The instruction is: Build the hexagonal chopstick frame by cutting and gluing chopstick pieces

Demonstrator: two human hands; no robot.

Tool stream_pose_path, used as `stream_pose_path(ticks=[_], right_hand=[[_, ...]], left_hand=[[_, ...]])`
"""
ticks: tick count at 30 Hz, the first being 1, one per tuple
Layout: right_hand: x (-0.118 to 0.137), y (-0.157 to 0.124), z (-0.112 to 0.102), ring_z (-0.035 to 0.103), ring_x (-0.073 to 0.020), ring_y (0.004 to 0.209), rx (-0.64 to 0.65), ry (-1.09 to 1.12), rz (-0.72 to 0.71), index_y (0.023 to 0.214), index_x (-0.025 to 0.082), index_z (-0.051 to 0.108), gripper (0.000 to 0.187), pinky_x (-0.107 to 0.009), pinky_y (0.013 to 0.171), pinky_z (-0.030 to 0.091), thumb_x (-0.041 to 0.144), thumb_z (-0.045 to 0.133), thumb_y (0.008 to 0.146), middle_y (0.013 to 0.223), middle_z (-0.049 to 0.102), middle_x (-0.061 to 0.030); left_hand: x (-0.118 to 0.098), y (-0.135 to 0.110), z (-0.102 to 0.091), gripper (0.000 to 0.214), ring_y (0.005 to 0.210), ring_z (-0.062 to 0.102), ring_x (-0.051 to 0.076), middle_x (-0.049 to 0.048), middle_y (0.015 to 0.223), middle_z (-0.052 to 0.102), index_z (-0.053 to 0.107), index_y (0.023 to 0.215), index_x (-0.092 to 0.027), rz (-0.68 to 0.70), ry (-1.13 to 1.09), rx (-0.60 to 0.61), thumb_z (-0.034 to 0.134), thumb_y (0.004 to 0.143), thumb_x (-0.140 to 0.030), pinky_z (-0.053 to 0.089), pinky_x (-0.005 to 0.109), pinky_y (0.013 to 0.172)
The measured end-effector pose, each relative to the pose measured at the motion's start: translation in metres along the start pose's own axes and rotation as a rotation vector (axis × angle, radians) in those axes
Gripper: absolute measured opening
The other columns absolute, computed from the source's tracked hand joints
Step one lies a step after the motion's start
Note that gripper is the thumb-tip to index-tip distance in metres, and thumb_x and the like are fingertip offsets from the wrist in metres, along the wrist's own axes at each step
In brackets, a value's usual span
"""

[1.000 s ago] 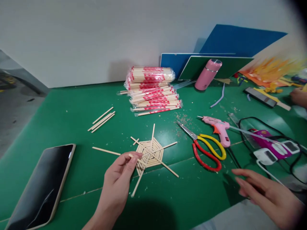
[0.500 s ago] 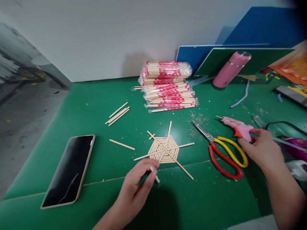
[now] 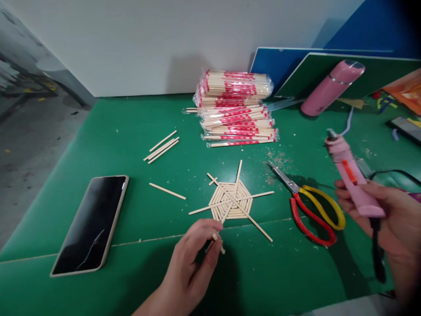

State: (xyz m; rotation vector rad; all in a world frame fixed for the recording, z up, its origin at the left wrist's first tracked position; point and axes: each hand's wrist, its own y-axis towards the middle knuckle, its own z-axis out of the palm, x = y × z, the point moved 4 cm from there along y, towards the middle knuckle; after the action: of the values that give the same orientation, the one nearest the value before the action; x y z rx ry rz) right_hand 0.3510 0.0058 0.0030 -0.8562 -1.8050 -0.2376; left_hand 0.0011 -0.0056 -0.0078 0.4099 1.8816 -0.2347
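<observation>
My left hand (image 3: 197,254) is closed at the near edge of a web-shaped piece made of wooden sticks (image 3: 235,199). Between its thumb and fingers is a short wooden stick (image 3: 215,237), partly hidden by the fingers. The web has a layered, roughly hexagonal middle, crossed by longer sticks that poke out past it. My right hand (image 3: 378,215) grips a pink hot glue gun (image 3: 353,175) with an orange trigger, raised over the table, nozzle pointing up and away. To the left of the glue gun lie scissors (image 3: 312,213) with one red and one yellow handle.
Loose sticks (image 3: 162,149) lie at the back left, and a single stick (image 3: 167,191) is left of the web. A phone (image 3: 90,224) rests on the green table (image 3: 108,145). Wrapped chopsticks (image 3: 238,107) are piled at the back. A pink thermos (image 3: 332,87) leans by the boards.
My right hand has taken hold of the glue gun and lifted it off the table, turning its nozzle upward. My left hand still pinches the short stick by the web. The view has shifted slightly.
</observation>
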Motion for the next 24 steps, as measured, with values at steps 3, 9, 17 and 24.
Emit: stream_pose_path(ticks=[3,9,17,24], right_hand=[[-0.002,-0.019,0.014,0.059,-0.0142,0.056,0.061,0.262,0.264,0.075,0.017,0.063,0.015,-0.022,0.044,0.048,0.024,0.056,0.064,0.076,0.062,-0.0093],[0.011,-0.047,0.034,0.06,-0.0155,0.059,0.254,0.304,0.15,0.094,0.022,0.06,0.032,-0.021,0.047,0.048,0.023,0.064,0.062,0.069,0.062,-0.005],[-0.005,-0.065,0.042,0.056,-0.016,0.057,0.453,0.072,0.053,0.093,0.024,0.053,0.033,-0.023,0.045,0.046,0.033,0.066,0.064,0.071,0.061,-0.0032],[-0.023,-0.087,0.049,0.06,-0.0154,0.065,0.671,-0.19,-0.176,0.111,0.027,0.05,0.039,-0.02,0.054,0.052,0.033,0.056,0.074,0.078,0.061,-0.0024]], left_hand=[[-0.011,0.017,-0.003,0.015,0.101,0.05,0.02,0.012,0.103,0.055,0.047,0.088,-0.019,0.164,0.15,0.087,0.041,0.078,-0.008,0.039,0.035,0.086],[-0.007,0.052,0.014,0.024,0.117,0.04,0.017,0.0101,0.114,0.054,0.048,0.102,-0.017,0.289,0.404,0.368,0.034,0.083,-0.014,0.016,0.042,0.103],[0.006,0.051,0.011,0.021,0.115,0.041,0.017,0.0092,0.117,0.054,0.049,0.098,-0.019,0.254,0.467,0.285,0.034,0.083,-0.014,0.02,0.041,0.101],[-0.004,0.037,-0.002,0.017,0.106,0.048,0.019,0.0126,0.108,0.055,0.048,0.091,-0.016,0.316,0.436,0.18,0.038,0.078,-0.008,0.029,0.04,0.096]])
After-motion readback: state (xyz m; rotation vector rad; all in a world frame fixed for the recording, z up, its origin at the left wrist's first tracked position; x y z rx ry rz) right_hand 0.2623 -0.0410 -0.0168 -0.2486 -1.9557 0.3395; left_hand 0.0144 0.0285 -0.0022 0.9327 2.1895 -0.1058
